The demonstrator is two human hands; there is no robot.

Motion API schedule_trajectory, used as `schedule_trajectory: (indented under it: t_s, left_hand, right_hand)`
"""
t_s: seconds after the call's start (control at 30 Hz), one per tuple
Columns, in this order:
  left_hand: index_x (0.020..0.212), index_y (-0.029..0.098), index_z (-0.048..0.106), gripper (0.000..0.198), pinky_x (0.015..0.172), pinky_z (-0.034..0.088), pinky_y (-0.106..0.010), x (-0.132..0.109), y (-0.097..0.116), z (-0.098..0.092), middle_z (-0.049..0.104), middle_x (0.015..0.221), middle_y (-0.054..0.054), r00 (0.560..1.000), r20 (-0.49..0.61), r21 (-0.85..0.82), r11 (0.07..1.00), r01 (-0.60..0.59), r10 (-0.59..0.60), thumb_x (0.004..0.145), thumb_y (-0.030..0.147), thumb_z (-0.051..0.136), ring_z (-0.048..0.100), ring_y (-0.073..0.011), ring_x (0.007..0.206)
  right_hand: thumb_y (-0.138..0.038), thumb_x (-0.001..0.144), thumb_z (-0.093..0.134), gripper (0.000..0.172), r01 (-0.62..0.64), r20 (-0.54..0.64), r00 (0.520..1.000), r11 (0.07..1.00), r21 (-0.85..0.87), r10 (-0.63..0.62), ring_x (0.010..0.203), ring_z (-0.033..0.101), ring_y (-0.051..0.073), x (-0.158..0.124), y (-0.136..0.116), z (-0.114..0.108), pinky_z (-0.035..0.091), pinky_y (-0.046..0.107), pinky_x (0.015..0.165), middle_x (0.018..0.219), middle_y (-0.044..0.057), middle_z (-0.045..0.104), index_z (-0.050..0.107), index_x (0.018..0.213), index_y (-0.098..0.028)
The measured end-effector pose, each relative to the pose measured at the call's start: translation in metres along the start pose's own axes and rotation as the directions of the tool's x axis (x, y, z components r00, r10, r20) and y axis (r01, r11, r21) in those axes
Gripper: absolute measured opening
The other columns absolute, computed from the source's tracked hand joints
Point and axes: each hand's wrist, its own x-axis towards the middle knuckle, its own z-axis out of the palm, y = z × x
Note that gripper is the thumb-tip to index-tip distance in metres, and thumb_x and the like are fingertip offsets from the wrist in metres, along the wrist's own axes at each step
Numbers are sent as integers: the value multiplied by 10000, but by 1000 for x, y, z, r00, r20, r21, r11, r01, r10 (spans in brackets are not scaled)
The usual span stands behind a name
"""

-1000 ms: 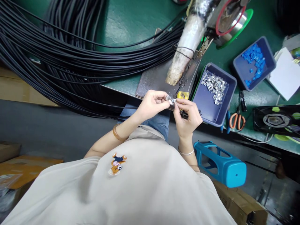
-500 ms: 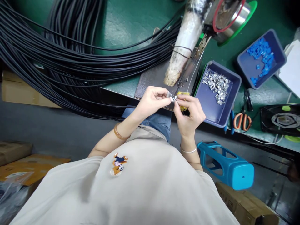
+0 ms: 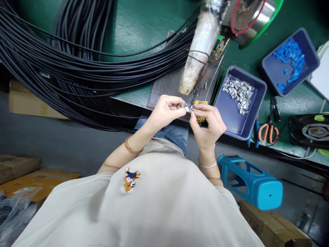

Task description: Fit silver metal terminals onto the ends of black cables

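My left hand [image 3: 168,111] is closed in a pinch, its thumb and forefinger tips meeting those of my right hand [image 3: 209,121]. Between the fingertips shows a small silver metal piece [image 3: 191,108]; its finer shape is mostly covered by the fingers. The right hand pinches it from the other side. Both hands are over the front edge of a dark board [image 3: 164,91]. Just behind the right fingers lies a yellow object [image 3: 200,103], partly hidden. A blue-grey tray [image 3: 228,121] with many small silver metal shells [image 3: 239,92] stands beside the right hand.
A soldering fixture with a wrapped white tube [image 3: 196,55] rises beyond the hands. Black cable bundles [image 3: 115,73] fill the left. To the right are a tray of blue pieces [image 3: 308,68], orange-handled pliers [image 3: 268,133] and a small fan [image 3: 315,132]. A blue stool [image 3: 264,188] stands below.
The hands hold nearly the same pinch around the small metal piece, with only slight finger movement. The view has shifted a little, so the trays and stool appear farther right.
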Motion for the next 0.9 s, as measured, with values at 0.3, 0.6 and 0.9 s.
schedule_trajectory:
  t_s: [0.3, 0.6, 0.9]
  left_hand:
    - [535, 127, 531, 190, 488, 274, -187, -2, 1, 0, 442, 519, 33, 1000, -3, 13, 1000, 26, -26, 698, 134, 630, 381, -47, 515]
    - [558, 128, 556, 175, 491, 288, -188, -1, 4, 0, 450, 536, 32, 1000, -10, -10, 1000, 20, -20, 704, 145, 651, 389, -50, 519]
    - [563, 122, 557, 157, 465, 235, -186, -4, 1, 0, 404, 535, 47, 999, 34, 30, 999, 29, -30, 699, 134, 636, 325, -38, 507]
  right_hand:
    - [-99, 853, 667, 131, 1, 13, 1000, 1000, -9, -1, 919, 716, 142, -2, 1, 0, 586, 291, 827, 962, 6, 739, 654, 884, -225]
    - [-91, 842, 681, 140, 18, -2, 1000, 999, -31, -19, 911, 714, 142, 1, 0, 1, 586, 286, 818, 964, 15, 740, 665, 888, -223]
    - [-82, 825, 688, 151, 13, 0, 1000, 999, -29, -13, 886, 717, 134, -3, 1, -2, 580, 269, 815, 927, 1, 743, 649, 872, -220]
